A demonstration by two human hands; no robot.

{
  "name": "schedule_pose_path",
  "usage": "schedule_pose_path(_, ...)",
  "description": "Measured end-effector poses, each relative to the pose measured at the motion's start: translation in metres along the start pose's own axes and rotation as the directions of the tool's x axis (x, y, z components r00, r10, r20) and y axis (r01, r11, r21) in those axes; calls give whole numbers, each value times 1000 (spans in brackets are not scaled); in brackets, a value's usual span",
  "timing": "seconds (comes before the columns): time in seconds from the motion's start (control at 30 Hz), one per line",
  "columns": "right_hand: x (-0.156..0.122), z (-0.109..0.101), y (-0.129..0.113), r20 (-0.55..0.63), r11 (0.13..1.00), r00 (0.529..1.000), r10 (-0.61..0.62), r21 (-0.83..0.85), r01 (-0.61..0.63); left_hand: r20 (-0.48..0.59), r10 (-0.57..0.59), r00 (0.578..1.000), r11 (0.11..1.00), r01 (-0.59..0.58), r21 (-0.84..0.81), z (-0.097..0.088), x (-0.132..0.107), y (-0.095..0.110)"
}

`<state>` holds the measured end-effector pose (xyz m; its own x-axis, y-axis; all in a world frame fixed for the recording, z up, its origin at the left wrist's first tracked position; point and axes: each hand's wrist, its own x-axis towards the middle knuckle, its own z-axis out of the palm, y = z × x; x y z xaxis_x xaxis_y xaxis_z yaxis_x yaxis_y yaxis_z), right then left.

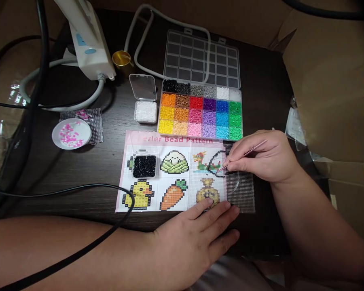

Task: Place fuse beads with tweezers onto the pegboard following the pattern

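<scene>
Just right of centre, a clear pegboard (242,194) bearing a curved line of black beads (210,163) overlaps a printed pattern sheet (157,188). The right hand (261,158) pinches slim tweezers (255,148), tips at that line. The left hand (197,238), fingers spread, grips nothing, fingertips over the board's lower edge.

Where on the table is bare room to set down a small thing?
Bare dark table shows right of the bead organizer, before the cardboard wall, and between the white dish and the pattern sheet, though a black cable crosses nearby. It is crowded around the sheet: black bead box, left hand, right hand with a thin tool.
</scene>
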<state>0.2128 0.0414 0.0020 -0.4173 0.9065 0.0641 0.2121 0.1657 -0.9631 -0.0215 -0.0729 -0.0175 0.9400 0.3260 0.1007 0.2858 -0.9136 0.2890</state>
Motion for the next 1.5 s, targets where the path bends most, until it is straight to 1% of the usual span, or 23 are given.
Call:
schedule_pose_path(0.43, -1, -1, 1, -16, 1000, 1000, 8, 3, -8, -8, -4, 1000, 1000, 4, -4, 1, -1, 0)
schedule_pose_path(0.77, 0, -2, 1, 7, 1000, 1000, 8, -14, -8, -17, -5, 1000, 1000, 5, -1, 1, -1, 1)
schedule_pose_path(0.93, 0, -2, 0, 9, 1000, 1000, -16, 4, 16, -16, -5, 1000, 1000, 5, 0, 0, 0, 0)
schedule_pose_path(1.2, 1, -1, -2, 3, 999, 999, 32, -23, -32, -1, -3, 1000, 999, 3, -33, 1, 1, -1)
schedule_pose_path(1.5, 1, 0, -2, 3, 1000, 1000, 13, -18, -13, 0, -3, 1000, 1000, 3, -31, 0, 0, 0)
